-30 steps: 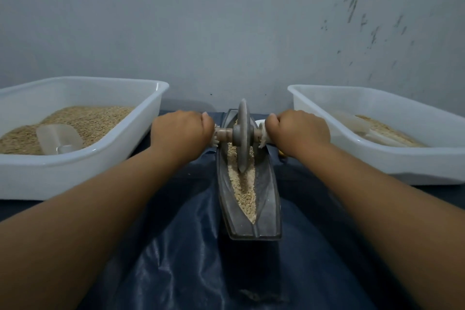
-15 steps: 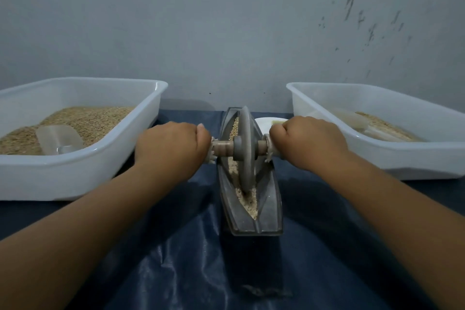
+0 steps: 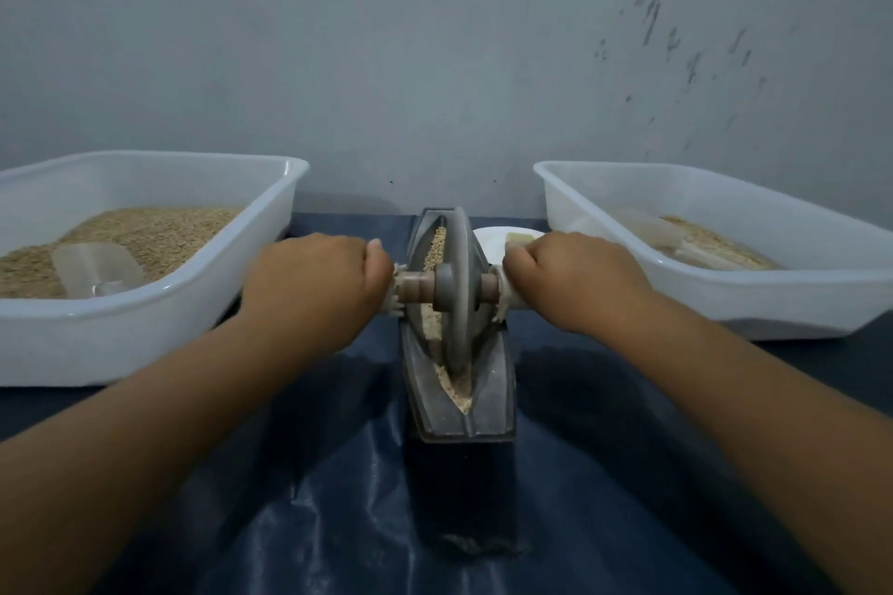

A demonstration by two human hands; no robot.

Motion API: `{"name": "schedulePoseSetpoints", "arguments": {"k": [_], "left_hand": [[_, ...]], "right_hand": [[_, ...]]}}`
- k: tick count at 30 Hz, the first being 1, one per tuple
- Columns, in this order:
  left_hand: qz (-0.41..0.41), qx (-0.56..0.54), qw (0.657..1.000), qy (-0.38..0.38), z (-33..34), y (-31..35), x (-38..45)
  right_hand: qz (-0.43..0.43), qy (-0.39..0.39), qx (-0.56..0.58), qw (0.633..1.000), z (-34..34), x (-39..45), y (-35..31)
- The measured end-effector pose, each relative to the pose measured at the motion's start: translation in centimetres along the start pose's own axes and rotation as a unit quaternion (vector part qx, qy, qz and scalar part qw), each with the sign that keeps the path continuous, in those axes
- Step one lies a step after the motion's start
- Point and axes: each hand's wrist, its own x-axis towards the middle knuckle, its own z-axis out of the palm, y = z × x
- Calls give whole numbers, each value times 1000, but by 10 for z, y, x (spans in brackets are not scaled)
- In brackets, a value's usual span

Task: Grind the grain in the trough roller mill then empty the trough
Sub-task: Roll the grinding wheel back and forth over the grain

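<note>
Gripping the axle, your left hand [image 3: 314, 283] and right hand [image 3: 575, 280] clenched its ends beside the wheel [image 3: 456, 300]. The wheel sat near the trough [image 3: 488, 396]'s near edge. White tubs [image 3: 145, 333] flanked the trough, apart.

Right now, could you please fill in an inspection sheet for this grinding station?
Surface: dark blue plastic sheet, wrinkled, covering the table.
Job's things: grey trough lies lengthwise in the middle, grain inside; roller wheel stands in it on a wooden axle.
Clutter: left tub holds grain and a clear scoop; right tub holds grain and another scoop; a white plate behind the trough.
Grippers: left hand and right hand each grip an axle end, fingers curled.
Cables: nothing seen.
Surroundings: grey wall with dark scuffs at the right.
</note>
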Motion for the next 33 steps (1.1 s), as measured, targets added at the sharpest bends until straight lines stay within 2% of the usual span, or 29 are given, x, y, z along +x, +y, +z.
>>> {"name": "schedulePoseSetpoints", "arguments": {"k": [3, 7, 10, 15, 19, 23, 25, 27, 33], "left_hand": [[17, -40, 998, 42, -7, -3, -11], [-25, 12, 1000, -7, 8, 3, -5], [-69, 29, 997, -26, 20, 3, 16], [-85, 21, 995, -55, 33, 0, 41], [-60, 4, 995, -84, 17, 1, 20], [-40, -19, 997, -63, 4, 5, -15], [-10, -18, 999, -31, 0, 2, -23], [-14, -35, 999, 5, 1, 0, -19], [-80, 9, 995, -52, 26, 1, 27]], "right_hand": [[-7, 24, -28, 999, -9, -13, -3], [13, 40, -46, 998, 0, -2, -5], [46, 59, -9, 997, 12, 26, -7], [74, 50, 8, 996, 20, 54, -6], [38, 37, -1, 999, 9, 33, -12], [-26, 73, -40, 996, -11, -5, -15], [-24, 70, -44, 996, -16, -11, -16], [-4, 62, -34, 997, -13, -7, -15], [45, 69, 6, 997, 17, 40, -9]]}}
